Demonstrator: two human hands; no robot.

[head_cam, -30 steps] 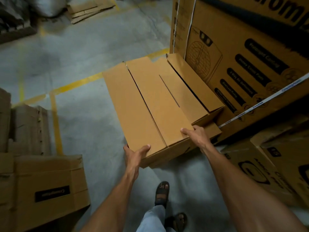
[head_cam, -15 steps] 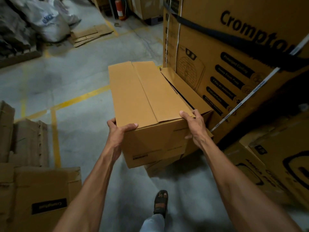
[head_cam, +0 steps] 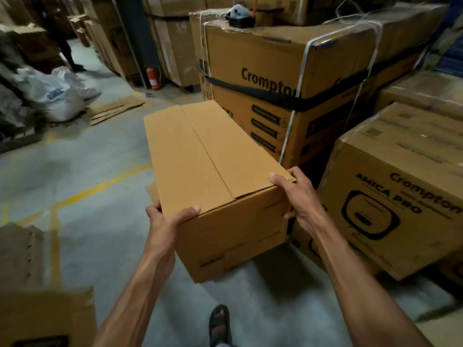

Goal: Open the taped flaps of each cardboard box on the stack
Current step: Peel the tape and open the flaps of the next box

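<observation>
While both hands grip it, the cardboard box (head_cam: 215, 156) sits up off the floor (head_cam: 87, 184), top flaps flat. The left hand (head_cam: 167, 221) curls round its near left corner, thumb on top. The right hand (head_cam: 298, 196) curls round its near right corner.

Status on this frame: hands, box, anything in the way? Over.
Left hand and right hand grip plain brown cardboard box at near corners. Top flaps closed. Strapped printed carton close behind.

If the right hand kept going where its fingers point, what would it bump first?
The plain box: the right hand grips its near corner, so it would likely push straight into that cardboard.
</observation>
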